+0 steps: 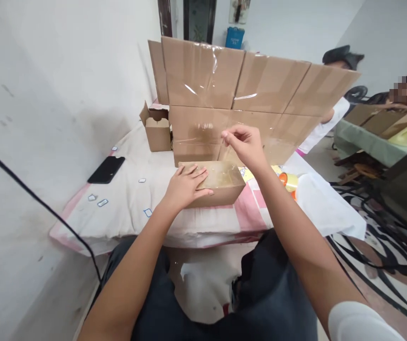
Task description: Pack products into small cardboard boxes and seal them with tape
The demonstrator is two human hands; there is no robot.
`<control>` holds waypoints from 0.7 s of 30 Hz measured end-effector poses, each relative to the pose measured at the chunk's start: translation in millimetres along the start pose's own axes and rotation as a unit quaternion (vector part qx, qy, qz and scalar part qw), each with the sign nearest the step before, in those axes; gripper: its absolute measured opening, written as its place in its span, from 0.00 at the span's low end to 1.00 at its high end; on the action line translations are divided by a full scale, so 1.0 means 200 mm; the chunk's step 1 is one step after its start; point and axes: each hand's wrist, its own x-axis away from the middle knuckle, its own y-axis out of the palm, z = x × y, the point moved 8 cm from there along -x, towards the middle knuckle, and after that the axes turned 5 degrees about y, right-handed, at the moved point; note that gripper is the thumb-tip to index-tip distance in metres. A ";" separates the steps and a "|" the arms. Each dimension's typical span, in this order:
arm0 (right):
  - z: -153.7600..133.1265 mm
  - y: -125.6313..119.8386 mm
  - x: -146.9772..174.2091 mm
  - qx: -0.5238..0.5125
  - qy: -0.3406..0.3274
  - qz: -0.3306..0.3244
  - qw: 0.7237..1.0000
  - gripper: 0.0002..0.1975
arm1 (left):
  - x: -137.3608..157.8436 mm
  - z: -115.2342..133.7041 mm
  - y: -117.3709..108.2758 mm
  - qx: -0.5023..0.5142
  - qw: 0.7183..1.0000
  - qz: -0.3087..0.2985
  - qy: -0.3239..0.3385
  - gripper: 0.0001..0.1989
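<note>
A small closed cardboard box (212,196) lies lengthwise on the cloth-covered table in front of me, with shiny clear tape over its top. My left hand (187,187) rests flat on the left end of this box, fingers spread. Above the box's right half, my right hand (246,144) is raised with thumb and fingertips pinched together. From the pinch, a thin strip of clear tape (225,152) appears to run down towards the box top; its lower end is hard to make out.
Taped cardboard boxes (203,76) form a wall behind the small box. An open carton (158,135) stands to its left, nearer a black phone-like slab (107,169). Tape rolls (290,181) lie at right on the tablecloth (128,199). Other people are at the right.
</note>
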 end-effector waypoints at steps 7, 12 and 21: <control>0.33 0.26 -0.15 -0.016 0.117 -0.213 0.970 0.24 | 0.00 0.00 -0.02 0.067 0.994 -0.019 0.087 0.22; 0.69 0.27 -0.07 -0.016 0.259 -0.232 0.937 0.25 | 0.03 0.01 -0.05 0.070 0.990 0.027 0.121 0.16; 0.96 0.29 0.12 0.030 0.379 -0.324 0.866 0.19 | 0.08 0.04 -0.14 0.100 0.970 0.175 0.139 0.10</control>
